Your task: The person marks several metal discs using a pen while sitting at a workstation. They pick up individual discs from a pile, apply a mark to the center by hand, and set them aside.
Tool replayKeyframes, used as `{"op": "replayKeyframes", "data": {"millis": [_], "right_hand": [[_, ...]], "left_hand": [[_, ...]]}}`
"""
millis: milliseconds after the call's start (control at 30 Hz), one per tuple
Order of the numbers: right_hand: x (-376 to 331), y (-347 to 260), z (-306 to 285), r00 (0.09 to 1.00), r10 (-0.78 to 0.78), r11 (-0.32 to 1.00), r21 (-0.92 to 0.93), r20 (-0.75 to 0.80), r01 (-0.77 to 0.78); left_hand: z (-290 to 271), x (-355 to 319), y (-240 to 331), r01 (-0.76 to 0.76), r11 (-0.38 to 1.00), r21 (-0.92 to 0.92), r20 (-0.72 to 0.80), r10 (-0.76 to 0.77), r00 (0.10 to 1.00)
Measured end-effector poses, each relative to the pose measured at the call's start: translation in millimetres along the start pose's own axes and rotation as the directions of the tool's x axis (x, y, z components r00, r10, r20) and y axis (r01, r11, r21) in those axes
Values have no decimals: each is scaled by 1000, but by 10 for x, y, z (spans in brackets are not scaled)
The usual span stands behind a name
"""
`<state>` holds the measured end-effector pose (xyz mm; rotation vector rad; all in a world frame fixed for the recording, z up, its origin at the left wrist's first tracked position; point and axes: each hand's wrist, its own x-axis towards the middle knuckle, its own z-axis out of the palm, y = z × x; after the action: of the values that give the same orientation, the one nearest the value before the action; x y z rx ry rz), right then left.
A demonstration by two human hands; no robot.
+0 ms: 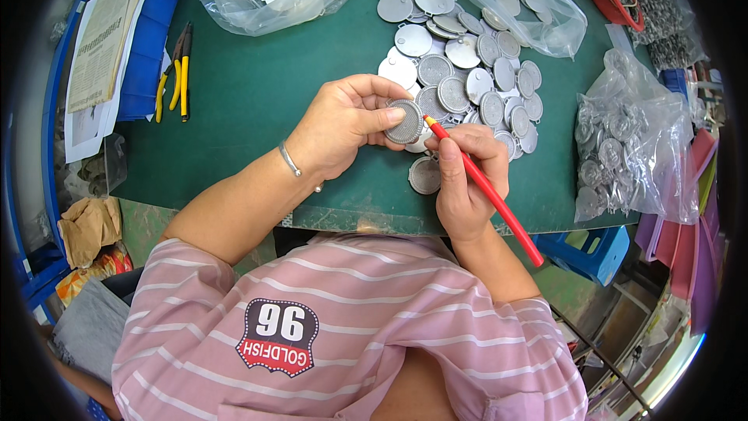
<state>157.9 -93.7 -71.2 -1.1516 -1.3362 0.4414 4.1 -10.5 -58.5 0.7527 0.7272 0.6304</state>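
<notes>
Grey metal mesh disc point(404, 121), round, perforated face, pinched in left hand point(343, 129) fingertips just beside disc pile point(467, 70) on green mat point(257, 86). Right hand point(465, 179) curled around slim red stick point(487, 191), tip touching disc rim. Crinkled clear bags flank pile.

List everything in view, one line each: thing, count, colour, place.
mesh disc: one, grey, held in the left hand
red stick: one, red, in the right hand, tip at the mesh disc's edge
loose discs: many, silver-grey, heaped on the mat beyond the hands
green mat: one, dark green, covering the table
plastic bags: four, clear; three hold metal parts
pliers: two pairs, yellow-handled, far left on the mat
papers: a stack, whitish, left edge
bracelet: one, silver, left wrist
left hand: holding the mesh disc
right hand: gripping the red stick
</notes>
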Motion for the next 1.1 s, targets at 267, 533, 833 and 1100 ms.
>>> {"op": "replayKeyframes", "data": {"millis": [267, 533, 833, 1100], "right_hand": [[10, 1, -14, 1000, 18, 999, 47, 12, -19], [15, -11, -14, 1000, -19, 998, 62, -22, 21], [19, -9, -29, 997, -71, 997, 32, 37, 70], [22, -19, -33, 995, -82, 996, 23, 56, 81]], "left_hand": [[-17, 9, -11, -6, 1000, 12, 1, 5, 1000], [-1, 6, 4, -1, 1000, -25, -35, 0, 999], [-7, 8, 4, 5, 1000, -30, -46, -7, 999], [-11, 9, -3, 1, 1000, -25, -44, -2, 999]]}}
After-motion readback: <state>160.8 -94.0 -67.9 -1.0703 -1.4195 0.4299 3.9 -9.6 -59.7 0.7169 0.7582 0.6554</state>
